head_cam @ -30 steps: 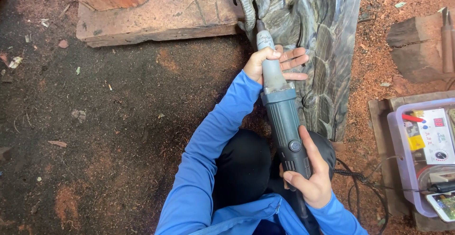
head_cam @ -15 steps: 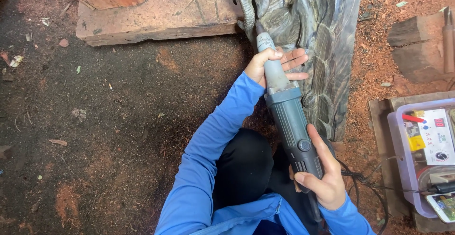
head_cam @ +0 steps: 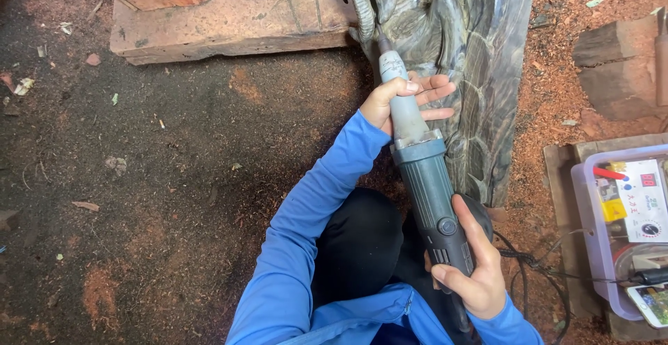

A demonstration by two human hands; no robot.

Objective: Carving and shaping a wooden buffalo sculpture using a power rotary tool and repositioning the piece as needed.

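Note:
I hold a long grey-green electric die grinder (head_cam: 424, 178) with both hands. My left hand (head_cam: 400, 98) wraps its pale metal neck near the tip, fingers spread against a dark carved wooden sculpture (head_cam: 466, 59). My right hand (head_cam: 473, 272) grips the tool's rear body by the switch. The grinder's bit touches the carving's curved ridge near the top. Both my sleeves are blue.
A flat wooden slab (head_cam: 229, 18) with a reddish block on it lies at the top. Dark dirt floor with sawdust spreads left. At the right sit a rough wood chunk (head_cam: 619, 63), a clear plastic tray (head_cam: 591, 233) holding a control box, and a phone (head_cam: 650, 303).
The grinder's rear end and my right hand have shifted slightly right and down; the tip stays against the carving. My left hand keeps its place.

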